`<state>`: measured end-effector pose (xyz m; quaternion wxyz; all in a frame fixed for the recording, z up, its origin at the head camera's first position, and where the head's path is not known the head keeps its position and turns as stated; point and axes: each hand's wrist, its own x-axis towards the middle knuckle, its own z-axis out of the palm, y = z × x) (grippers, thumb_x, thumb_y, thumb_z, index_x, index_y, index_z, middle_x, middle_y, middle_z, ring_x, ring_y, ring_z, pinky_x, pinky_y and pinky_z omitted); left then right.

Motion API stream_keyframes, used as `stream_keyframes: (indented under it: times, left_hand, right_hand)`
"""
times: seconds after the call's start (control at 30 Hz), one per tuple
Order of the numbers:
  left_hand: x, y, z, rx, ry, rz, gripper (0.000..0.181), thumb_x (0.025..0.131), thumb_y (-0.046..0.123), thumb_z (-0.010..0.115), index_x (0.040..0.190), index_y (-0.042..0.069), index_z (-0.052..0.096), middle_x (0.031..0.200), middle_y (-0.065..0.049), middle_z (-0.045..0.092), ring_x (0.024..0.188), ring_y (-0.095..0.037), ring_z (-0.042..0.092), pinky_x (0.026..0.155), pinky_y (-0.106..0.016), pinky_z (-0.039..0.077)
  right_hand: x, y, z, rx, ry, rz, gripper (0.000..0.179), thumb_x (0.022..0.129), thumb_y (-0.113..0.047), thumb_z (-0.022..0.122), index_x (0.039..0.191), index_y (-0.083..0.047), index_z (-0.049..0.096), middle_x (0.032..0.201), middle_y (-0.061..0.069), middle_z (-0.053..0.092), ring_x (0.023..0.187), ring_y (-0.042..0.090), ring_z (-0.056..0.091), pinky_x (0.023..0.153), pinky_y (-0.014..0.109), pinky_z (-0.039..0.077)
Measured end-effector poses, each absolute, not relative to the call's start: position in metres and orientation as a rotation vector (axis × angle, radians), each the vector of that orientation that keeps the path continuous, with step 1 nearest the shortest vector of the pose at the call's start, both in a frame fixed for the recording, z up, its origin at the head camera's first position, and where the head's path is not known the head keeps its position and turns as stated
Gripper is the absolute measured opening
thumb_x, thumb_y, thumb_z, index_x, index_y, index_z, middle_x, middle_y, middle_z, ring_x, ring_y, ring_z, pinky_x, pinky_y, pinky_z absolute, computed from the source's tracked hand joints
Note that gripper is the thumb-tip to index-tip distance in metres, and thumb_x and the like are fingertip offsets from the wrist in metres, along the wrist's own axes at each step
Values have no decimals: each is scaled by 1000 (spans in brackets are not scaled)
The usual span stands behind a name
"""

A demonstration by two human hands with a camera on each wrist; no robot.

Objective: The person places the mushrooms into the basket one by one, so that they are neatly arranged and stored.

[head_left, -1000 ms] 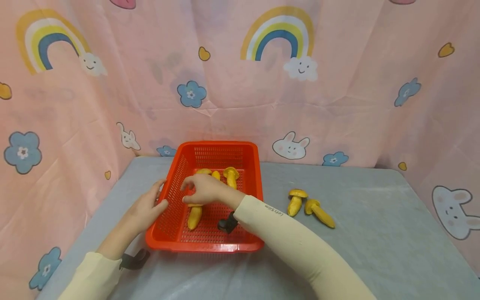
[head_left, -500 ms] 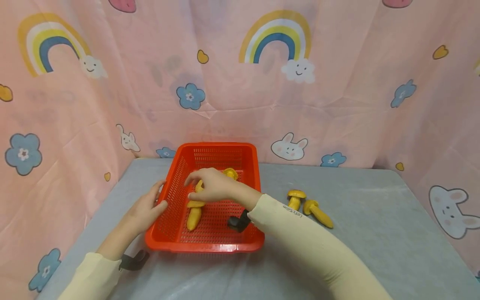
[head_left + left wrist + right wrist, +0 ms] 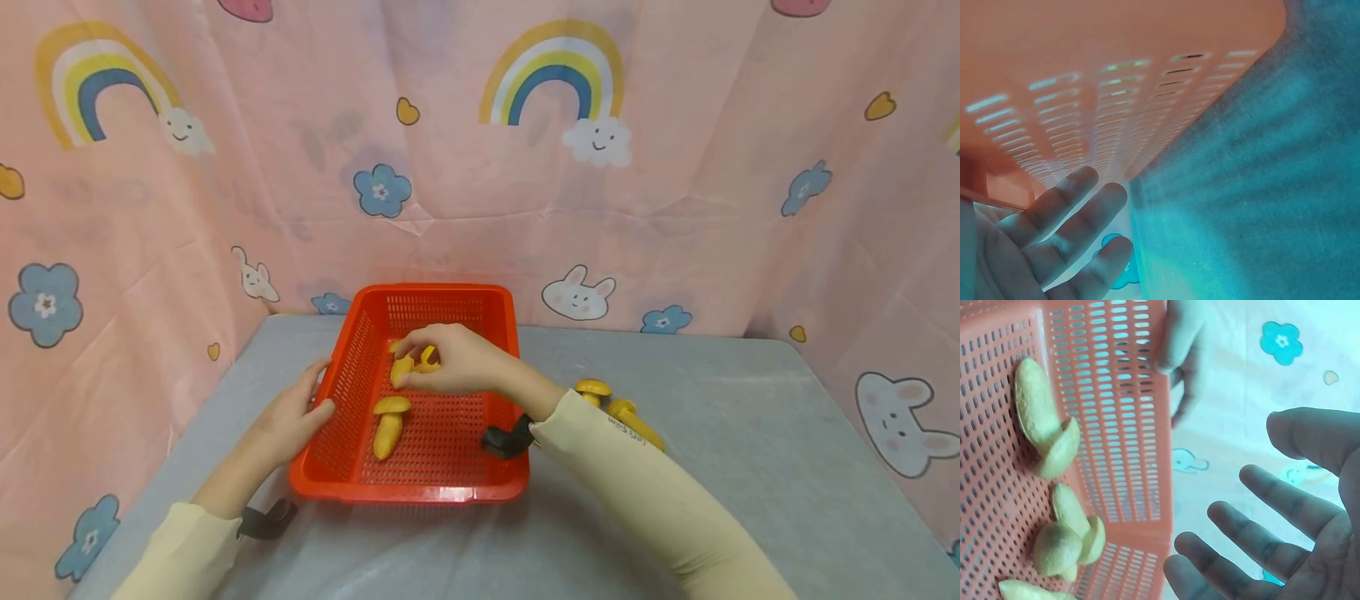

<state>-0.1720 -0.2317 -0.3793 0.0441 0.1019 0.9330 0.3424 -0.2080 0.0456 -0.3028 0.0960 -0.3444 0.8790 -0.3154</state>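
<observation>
In the head view my left hand [image 3: 291,421] holds the left rim of a red perforated plastic basket [image 3: 408,493]. Its thumb lies over the rim, and its fingers lie along the outer wall in the left wrist view. My right hand [image 3: 461,358] hovers over the basket, its fingers [image 3: 1260,544] spread and holding nothing. One yellow mushroom [image 3: 388,433] lies in the basket's left part with its cap toward the back. Farther back, another mushroom [image 3: 401,372] and more yellow pieces are partly hidden behind the right hand. The right wrist view shows several mushrooms [image 3: 1038,403] along the basket wall.
Two more yellow mushrooms lie right of the basket on the grey table [image 3: 750,433]; the nearer mushroom [image 3: 637,429] is partly covered by the right sleeve [image 3: 645,492]. A pink printed curtain [image 3: 480,225] stands behind the table and along its sides.
My right hand has moved right and slightly back over the basket, uncovering the front mushroom's cap. Its sleeve now overlaps the mushrooms on the table. The left hand and basket stay put.
</observation>
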Motion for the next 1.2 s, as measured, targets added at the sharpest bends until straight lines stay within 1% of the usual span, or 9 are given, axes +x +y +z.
stream_keyframes:
  times: [0.2, 0.23, 0.3, 0.53, 0.8, 0.87, 0.97, 1.03, 1.2]
  left_hand:
    - [-172, -232, -379, 296, 2839, 1061, 65, 96, 21, 47, 152, 8, 18, 131, -28, 55, 96, -26, 67, 74, -40, 59]
    - [-172, -232, -379, 295, 2840, 1060, 65, 96, 21, 47, 152, 8, 18, 131, -28, 55, 96, -26, 67, 74, -40, 59]
    - [-171, -231, -378, 291, 2836, 1059, 66, 96, 22, 47, 153, 7, 18, 131, -28, 54, 95, -26, 67, 74, -40, 59]
    - [-171, -230, -376, 288, 2833, 1051, 67, 96, 23, 47, 153, 8, 17, 133, -28, 54, 99, -29, 67, 75, -40, 59]
    - [-172, -231, -378, 289, 2847, 1031, 66, 95, 22, 47, 152, 7, 18, 130, -28, 56, 97, -28, 67, 75, -40, 59]
    - [-172, -230, -378, 287, 2840, 1040, 66, 95, 22, 47, 153, 7, 18, 131, -28, 55, 96, -27, 67, 74, -40, 59]
    - [-171, -230, -377, 275, 2833, 1046, 66, 95, 22, 47, 153, 8, 18, 131, -28, 55, 95, -27, 67, 73, -40, 59]
    - [-171, -230, -376, 264, 2821, 1052, 67, 95, 23, 47, 153, 8, 17, 132, -28, 54, 94, -26, 67, 72, -39, 59]
    - [-171, -230, -376, 257, 2804, 1069, 67, 95, 23, 47, 153, 9, 16, 134, -27, 53, 97, -27, 67, 73, -40, 59]
  right_hand:
    - [-207, 59, -297, -979, 2635, -921, 30, 86, -30, 68, 114, -21, 66, 110, -5, 65, 93, 16, 58, 79, 28, 50]
    - [-206, 61, -296, -969, 2638, -920, 30, 86, -30, 68, 114, -22, 66, 110, -5, 65, 93, 14, 58, 80, 28, 51]
    - [-205, 64, -295, -955, 2646, -922, 29, 86, -30, 68, 113, -22, 66, 109, -5, 66, 95, 14, 60, 82, 29, 52]
    - [-203, 76, -294, -962, 2660, -941, 27, 85, -26, 68, 111, -20, 66, 109, -4, 67, 98, 17, 62, 88, 31, 52]
    - [-202, 94, -294, -969, 2677, -948, 26, 85, -24, 68, 111, -20, 67, 108, -3, 66, 97, 17, 60, 79, 30, 52]
    - [-202, 98, -292, -960, 2675, -950, 27, 85, -24, 68, 112, -21, 67, 109, -4, 65, 99, 18, 60, 81, 32, 52]
    - [-203, 104, -289, -952, 2680, -942, 27, 86, -23, 67, 113, -21, 67, 111, -3, 65, 105, 19, 60, 89, 36, 52]
    - [-202, 108, -287, -951, 2688, -929, 29, 86, -24, 67, 114, -20, 66, 113, -2, 65, 107, 22, 59, 90, 39, 51]
    - [-201, 120, -283, -951, 2713, -898, 31, 86, -27, 68, 115, -19, 65, 115, -1, 64, 105, 24, 59, 80, 34, 51]
